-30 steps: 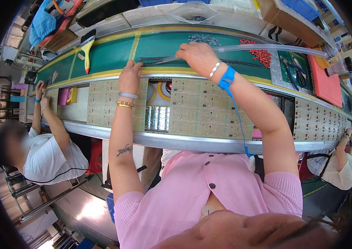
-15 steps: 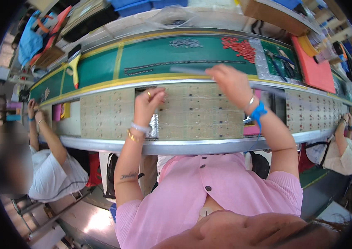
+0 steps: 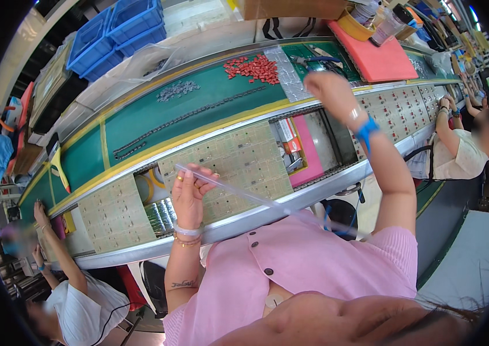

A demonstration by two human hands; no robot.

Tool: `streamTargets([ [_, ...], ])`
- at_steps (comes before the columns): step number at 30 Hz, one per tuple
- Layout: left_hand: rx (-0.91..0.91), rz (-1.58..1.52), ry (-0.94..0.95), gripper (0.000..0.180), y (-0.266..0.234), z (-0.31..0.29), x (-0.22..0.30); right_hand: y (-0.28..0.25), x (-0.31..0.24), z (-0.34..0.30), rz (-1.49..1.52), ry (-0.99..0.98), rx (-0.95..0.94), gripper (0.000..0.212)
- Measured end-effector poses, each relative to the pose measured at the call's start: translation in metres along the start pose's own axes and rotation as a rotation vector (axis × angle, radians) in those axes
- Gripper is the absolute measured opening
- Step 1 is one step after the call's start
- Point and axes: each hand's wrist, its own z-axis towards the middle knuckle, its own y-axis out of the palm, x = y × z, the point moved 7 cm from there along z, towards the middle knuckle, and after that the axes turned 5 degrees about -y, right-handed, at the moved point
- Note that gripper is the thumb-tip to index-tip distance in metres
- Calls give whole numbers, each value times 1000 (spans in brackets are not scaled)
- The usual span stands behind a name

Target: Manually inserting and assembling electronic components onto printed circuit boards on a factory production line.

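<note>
A long, translucent plastic tube (image 3: 267, 202) is gripped near one end by my left hand (image 3: 188, 190), palm up. The tube slants down to the right, in front of my shirt. Under and beside this hand lies a circuit board panel (image 3: 244, 173) with small dark parts in rows. My right hand (image 3: 331, 92) reaches over the far rail, beside a pair of pliers (image 3: 318, 59) and the silver-taped strip of the bench. Its fingertips point down and are smeared, so whether they hold anything is hidden.
On the green mat lie red parts (image 3: 251, 70), grey parts (image 3: 178, 91) and a dark chain-like strip (image 3: 190, 120). A yellow-handled tool (image 3: 59, 167) rests left. Blue bins (image 3: 135, 29) and a red pad (image 3: 371, 52) stand behind. People work on both sides along the conveyor rail (image 3: 244, 218).
The tube has passed from my right hand to my left. My right hand has moved right, toward the pliers. The view has turned to the right.
</note>
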Motion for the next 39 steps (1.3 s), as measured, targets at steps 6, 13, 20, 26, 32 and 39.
streamTargets([
  [6,114,-52,111,24,-7,-10,6,52,90,88,-91,-184,187,12],
  [13,183,-20,196,25,-25,-28,25,77,90,112,-262,-118,-12,10],
  [20,147,-16,183,25,-12,-26,19,86,84,121,-537,-235,-34,10],
  [26,138,-33,166,25,-15,-28,15,69,94,115,-29,-79,-157,19],
  [32,127,-58,144,24,-9,-27,13,68,110,113,-108,22,-100,22],
  [39,111,-72,135,23,-7,-25,9,73,132,114,167,12,-5,22],
])
